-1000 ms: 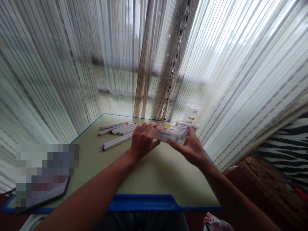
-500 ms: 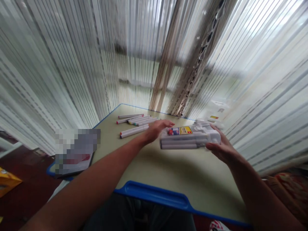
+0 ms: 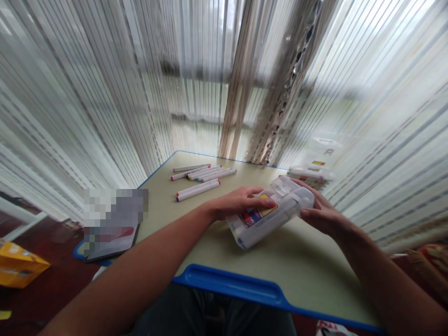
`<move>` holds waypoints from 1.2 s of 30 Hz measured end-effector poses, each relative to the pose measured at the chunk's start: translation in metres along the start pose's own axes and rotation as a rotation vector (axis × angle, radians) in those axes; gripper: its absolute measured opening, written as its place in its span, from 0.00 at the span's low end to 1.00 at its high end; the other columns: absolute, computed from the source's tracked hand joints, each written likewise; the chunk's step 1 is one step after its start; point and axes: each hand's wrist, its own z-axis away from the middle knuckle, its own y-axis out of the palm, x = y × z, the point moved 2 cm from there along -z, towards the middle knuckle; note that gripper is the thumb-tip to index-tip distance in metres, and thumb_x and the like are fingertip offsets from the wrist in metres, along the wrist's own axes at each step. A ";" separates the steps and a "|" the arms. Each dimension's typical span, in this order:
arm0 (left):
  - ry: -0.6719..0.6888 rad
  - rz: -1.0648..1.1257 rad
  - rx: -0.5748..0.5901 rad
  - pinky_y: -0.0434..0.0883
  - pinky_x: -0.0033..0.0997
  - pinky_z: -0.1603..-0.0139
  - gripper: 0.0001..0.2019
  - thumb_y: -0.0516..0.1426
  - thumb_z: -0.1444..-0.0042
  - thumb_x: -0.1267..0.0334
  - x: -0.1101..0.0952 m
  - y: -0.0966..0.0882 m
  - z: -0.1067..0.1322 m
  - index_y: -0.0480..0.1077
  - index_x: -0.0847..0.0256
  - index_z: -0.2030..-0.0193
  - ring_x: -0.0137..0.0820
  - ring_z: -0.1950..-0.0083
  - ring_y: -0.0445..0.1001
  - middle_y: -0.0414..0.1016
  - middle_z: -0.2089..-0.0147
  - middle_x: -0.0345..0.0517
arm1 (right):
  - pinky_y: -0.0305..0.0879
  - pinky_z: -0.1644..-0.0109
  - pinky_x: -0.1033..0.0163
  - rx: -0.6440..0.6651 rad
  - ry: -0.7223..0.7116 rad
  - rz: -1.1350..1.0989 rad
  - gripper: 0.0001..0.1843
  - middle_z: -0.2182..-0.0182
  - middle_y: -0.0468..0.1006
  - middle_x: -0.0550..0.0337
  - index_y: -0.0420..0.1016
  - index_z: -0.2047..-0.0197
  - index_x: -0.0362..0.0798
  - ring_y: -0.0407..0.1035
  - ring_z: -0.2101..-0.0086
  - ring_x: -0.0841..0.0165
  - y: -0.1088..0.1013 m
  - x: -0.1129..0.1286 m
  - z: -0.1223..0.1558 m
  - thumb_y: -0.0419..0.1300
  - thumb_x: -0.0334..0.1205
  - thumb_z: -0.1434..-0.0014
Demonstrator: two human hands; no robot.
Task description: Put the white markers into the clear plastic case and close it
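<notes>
On our surface (image 3: 301, 270) we count six loose markers (image 3: 198, 190) lying out on the left, five close together and one apart. Our left hand (image 3: 238, 205) and right hand (image 3: 324, 215) each have their grip closed on one clear marker case (image 3: 269, 219). It is tilted just above the surface, with more markers inside, too blurry to count. One more pack (image 3: 311, 172) lies behind.
</notes>
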 end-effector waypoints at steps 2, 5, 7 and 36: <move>0.044 0.019 -0.069 0.70 0.30 0.62 0.30 0.67 0.50 0.48 0.003 -0.002 -0.003 0.73 0.64 0.45 0.35 0.59 0.77 0.79 0.54 0.53 | 0.70 0.45 0.48 -0.043 -0.059 -0.057 0.35 0.49 0.80 0.50 0.73 0.42 0.53 0.74 0.49 0.52 0.005 -0.005 -0.005 0.74 0.47 0.53; 0.047 0.053 -0.178 0.70 0.30 0.65 0.34 0.68 0.51 0.49 0.008 -0.003 -0.008 0.68 0.66 0.41 0.34 0.63 0.76 0.78 0.57 0.54 | 0.71 0.46 0.47 -0.082 -0.079 -0.089 0.29 0.51 0.81 0.50 0.75 0.45 0.52 0.75 0.50 0.53 0.015 -0.011 -0.010 0.73 0.46 0.50; 0.047 0.093 -0.232 0.71 0.30 0.65 0.36 0.68 0.51 0.50 0.011 -0.002 -0.009 0.65 0.65 0.40 0.34 0.64 0.77 0.78 0.57 0.53 | 0.74 0.50 0.49 -0.119 -0.087 -0.113 0.27 0.51 0.81 0.51 0.75 0.46 0.52 0.77 0.54 0.56 0.019 -0.014 -0.011 0.73 0.46 0.49; 0.260 0.178 -0.307 0.74 0.40 0.57 0.35 0.63 0.46 0.65 0.003 0.017 -0.011 0.55 0.51 0.32 0.39 0.59 0.80 0.79 0.54 0.47 | 0.73 0.53 0.54 -0.184 -0.183 -0.153 0.31 0.43 0.75 0.52 0.67 0.40 0.56 0.75 0.52 0.58 0.033 -0.008 -0.008 0.70 0.42 0.45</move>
